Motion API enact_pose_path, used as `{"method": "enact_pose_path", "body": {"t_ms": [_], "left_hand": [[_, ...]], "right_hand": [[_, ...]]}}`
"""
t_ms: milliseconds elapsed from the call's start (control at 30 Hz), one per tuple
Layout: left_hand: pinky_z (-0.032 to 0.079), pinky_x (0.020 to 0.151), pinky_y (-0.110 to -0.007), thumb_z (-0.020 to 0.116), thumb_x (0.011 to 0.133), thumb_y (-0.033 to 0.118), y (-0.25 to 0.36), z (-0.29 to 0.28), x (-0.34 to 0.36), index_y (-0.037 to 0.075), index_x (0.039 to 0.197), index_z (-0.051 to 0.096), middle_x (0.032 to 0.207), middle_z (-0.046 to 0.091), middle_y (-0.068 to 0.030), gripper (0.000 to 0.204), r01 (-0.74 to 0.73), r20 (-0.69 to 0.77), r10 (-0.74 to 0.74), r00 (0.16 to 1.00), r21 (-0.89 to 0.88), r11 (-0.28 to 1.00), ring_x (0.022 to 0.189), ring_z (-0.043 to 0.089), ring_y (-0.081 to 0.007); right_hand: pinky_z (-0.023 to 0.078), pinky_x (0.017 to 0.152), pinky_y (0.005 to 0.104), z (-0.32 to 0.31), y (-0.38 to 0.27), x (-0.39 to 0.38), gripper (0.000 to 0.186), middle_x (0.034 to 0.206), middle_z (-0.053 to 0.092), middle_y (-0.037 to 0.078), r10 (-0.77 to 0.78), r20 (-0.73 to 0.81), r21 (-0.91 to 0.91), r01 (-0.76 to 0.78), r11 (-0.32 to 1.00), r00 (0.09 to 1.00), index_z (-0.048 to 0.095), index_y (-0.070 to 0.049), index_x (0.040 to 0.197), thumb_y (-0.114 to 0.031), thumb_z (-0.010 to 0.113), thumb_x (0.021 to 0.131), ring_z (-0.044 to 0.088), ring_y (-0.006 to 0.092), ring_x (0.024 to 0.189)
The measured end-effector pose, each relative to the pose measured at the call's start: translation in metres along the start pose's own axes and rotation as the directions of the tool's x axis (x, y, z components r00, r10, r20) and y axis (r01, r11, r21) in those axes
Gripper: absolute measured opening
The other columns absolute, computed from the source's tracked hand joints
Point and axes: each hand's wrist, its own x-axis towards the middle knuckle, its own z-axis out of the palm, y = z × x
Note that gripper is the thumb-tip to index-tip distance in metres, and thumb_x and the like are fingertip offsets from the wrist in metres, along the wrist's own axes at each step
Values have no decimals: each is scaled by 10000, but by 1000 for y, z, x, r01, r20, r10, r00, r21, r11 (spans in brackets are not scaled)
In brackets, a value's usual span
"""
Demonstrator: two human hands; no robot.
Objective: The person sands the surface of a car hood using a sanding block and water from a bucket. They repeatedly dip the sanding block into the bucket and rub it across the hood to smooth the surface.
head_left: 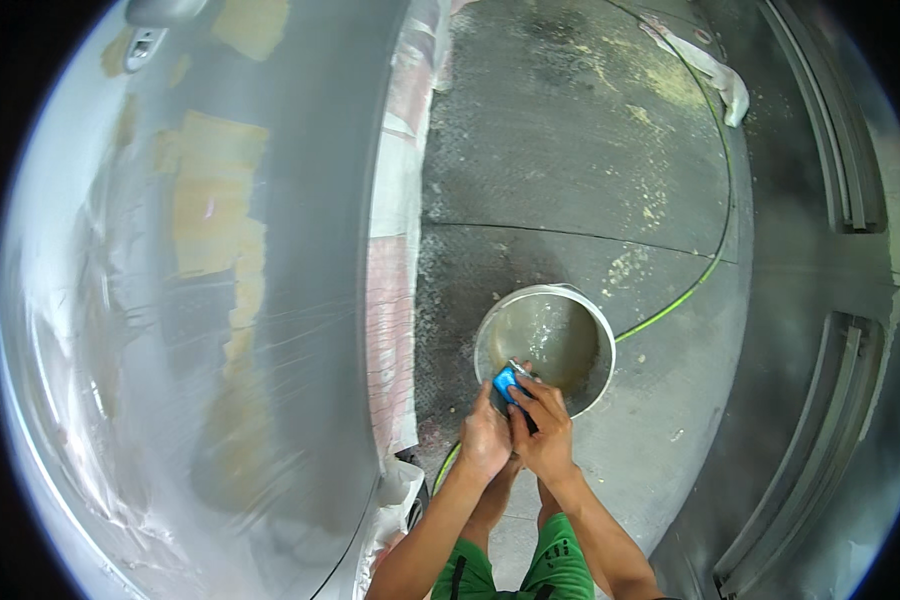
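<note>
My left hand (485, 440) and my right hand (546, 430) are closed together around a small blue block (510, 382), with something dark, partly hidden by my fingers, against it. They hold it over the near part of a white bucket (606, 335) of murky, greyish water (545, 335). My right fingers lie across the block from the right; my left hand grips from the lower left, its fingertips partly hidden.
A grey body panel (310, 300) with tan patches fills the left, edged by pink-and-white paper sheeting (390, 340). A green hose (686, 295) crosses the concrete floor (570, 140). A white cloth (732, 95) lies upper right, beside a dark recessed panel (770, 250).
</note>
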Motion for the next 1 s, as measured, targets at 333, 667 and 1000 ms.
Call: {"method": "enact_pose_path", "body": {"t_ms": [333,667,1000], "left_hand": [[401,1032,-342,366,1038,274,35,-41,-40,6,1348,475,1257,596,-87,424,53,376,35,926,-222,974,1167,545,-197],[417,966,-290,548,994,182,87,-18,-113,62,1403,444,1278,556,-15,439,-154,86,132,987,343,927,1071,535,-109],[278,1145,-419,574,948,203,215,78,-337,-49,1382,466,1432,471,-233,513,-186,343,611,713,933,-307,1372,409,-321]], "right_hand": [[429,1002,402,-4,-56,-2,311,1191,652,148,-11,151,-14,13,1000,988,718,-4,1043,-45,752,737,570,321,1121],[504,904,359,12,-107,-5,317,1196,650,197,202,327,215,-281,935,923,724,-8,1031,-54,797,726,650,312,1087],[485,693,319,197,-214,-36,214,882,653,107,443,69,658,-375,653,894,719,0,1015,-99,747,826,620,205,735]]}}
